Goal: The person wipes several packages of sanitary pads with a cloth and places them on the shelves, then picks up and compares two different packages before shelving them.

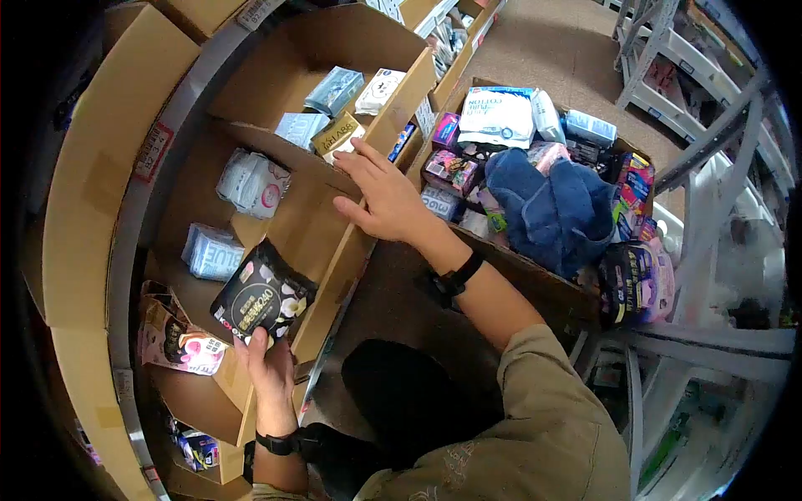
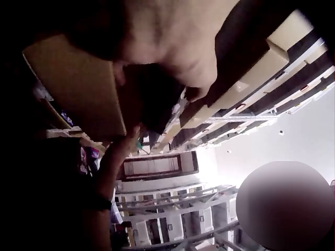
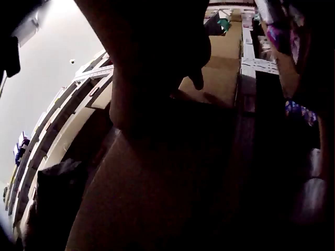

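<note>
The left hand (image 1: 269,371) pinches the lower edge of a black package (image 1: 264,292) with "240" on it, thumb on the front, above an open cardboard bin (image 1: 322,213). In the left wrist view that hand (image 2: 167,47) is close and dark, the package below its fingers. The right hand (image 1: 383,194) is over the bin's edge, fingers spread, fingertips beside a gold box (image 1: 338,136); whether they touch it cannot be told. In the right wrist view the right hand (image 3: 157,63) is mostly in shadow.
Blue packs (image 1: 215,252) and a white-pink pack (image 1: 253,184) lie in the bin. Behind the divider are more boxes (image 1: 334,90). Right of the bins stands a carton with mixed packages, a white cotton pack (image 1: 497,117) and a blue cloth (image 1: 547,209). A metal rack (image 1: 710,342) is at the right.
</note>
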`<state>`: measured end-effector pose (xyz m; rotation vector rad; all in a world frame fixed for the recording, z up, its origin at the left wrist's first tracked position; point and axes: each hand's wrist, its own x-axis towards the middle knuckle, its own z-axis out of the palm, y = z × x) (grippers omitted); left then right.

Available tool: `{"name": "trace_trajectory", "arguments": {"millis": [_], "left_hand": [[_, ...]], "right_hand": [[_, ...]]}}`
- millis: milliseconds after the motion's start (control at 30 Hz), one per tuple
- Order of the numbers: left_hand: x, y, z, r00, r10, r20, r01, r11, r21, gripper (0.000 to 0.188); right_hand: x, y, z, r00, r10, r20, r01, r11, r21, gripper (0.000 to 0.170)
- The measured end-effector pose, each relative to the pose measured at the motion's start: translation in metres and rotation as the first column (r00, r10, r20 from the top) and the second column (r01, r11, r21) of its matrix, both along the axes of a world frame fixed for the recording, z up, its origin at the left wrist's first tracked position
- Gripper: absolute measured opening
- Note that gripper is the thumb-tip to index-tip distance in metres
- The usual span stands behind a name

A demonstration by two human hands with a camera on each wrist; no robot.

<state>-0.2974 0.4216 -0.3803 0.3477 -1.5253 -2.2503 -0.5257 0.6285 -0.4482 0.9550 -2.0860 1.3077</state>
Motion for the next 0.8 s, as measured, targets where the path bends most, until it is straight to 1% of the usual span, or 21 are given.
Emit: {"name": "trace_trajectory", "arguments": {"millis": [33,100,167,267,333,400,433,467,533,567,633,667,700,767,800], "left_hand": [[-0.006,0.005,0.001,1.000,0.003,0.004,-0.003,1.000,-0.006,0.065],[-0.019,0.016,0.003,0.997,-0.022,0.071,0.028,0.995,-0.091,0.062],[-0.035,0.026,0.005,0.995,-0.083,0.063,0.093,0.978,-0.188,0.062],[-0.044,0.036,0.004,0.992,-0.084,0.096,0.098,0.983,-0.155,0.060],[-0.047,0.039,-0.001,0.995,-0.086,0.053,0.094,0.982,-0.163,0.057],[-0.046,0.041,0.002,0.995,-0.088,0.044,0.093,0.984,-0.149,0.056],[-0.045,0.042,0.005,0.996,-0.086,0.035,0.090,0.986,-0.139,0.055],[-0.044,0.044,0.009,0.996,-0.080,0.033,0.084,0.987,-0.140,0.055],[-0.044,0.047,0.019,0.997,-0.076,0.030,0.078,0.994,-0.073,0.055],[-0.043,0.046,0.022,0.998,-0.063,0.022,0.065,0.995,-0.077,0.055],[-0.038,0.042,0.031,0.998,-0.061,0.012,0.061,0.996,-0.059,0.054],[-0.032,0.039,0.034,0.999,-0.038,-0.001,0.038,0.998,-0.040,0.052],[-0.027,0.036,0.039,1.000,-0.029,-0.009,0.029,0.999,-0.039,0.052],[-0.016,0.032,0.051,1.000,0.001,-0.021,-0.002,0.999,-0.053,0.050],[-0.010,0.030,0.056,0.999,0.036,-0.008,-0.037,0.998,-0.058,0.050]], "right_hand": [[-0.001,-0.001,-0.001,1.000,0.003,0.004,-0.003,1.000,-0.006,0.053],[-0.002,-0.003,-0.001,1.000,0.002,-0.004,-0.002,0.998,-0.056,0.050],[-0.002,-0.005,-0.002,1.000,0.005,0.005,-0.005,0.997,-0.080,0.048],[-0.004,-0.005,-0.004,1.000,0.003,-0.001,-0.004,0.996,-0.087,0.048],[-0.001,-0.006,-0.007,1.000,-0.002,-0.008,0.002,0.998,-0.071,0.049],[0.008,-0.013,-0.008,0.993,-0.077,0.087,0.091,0.981,-0.174,0.054],[0.016,-0.018,-0.007,0.994,-0.074,0.085,0.088,0.981,-0.173,0.054],[0.027,-0.025,-0.006,0.993,-0.100,0.060,0.111,0.969,-0.222,0.056],[0.043,-0.043,-0.007,0.991,-0.126,0.036,0.131,0.942,-0.309,0.059],[0.044,-0.051,-0.009,0.993,-0.113,0.028,0.116,0.943,-0.313,0.059],[0.042,-0.068,-0.010,0.970,-0.241,0.011,0.234,0.929,-0.288,0.059],[0.037,-0.081,-0.017,0.969,-0.242,0.044,0.245,0.931,-0.270,0.058],[0.039,-0.087,-0.015,0.972,-0.233,0.036,0.234,0.934,-0.271,0.058],[0.041,-0.096,-0.010,0.953,-0.304,0.016,0.303,0.944,-0.133,0.058],[0.042,-0.099,-0.008,0.954,-0.300,0.010,0.298,0.944,-0.138,0.058]]}}
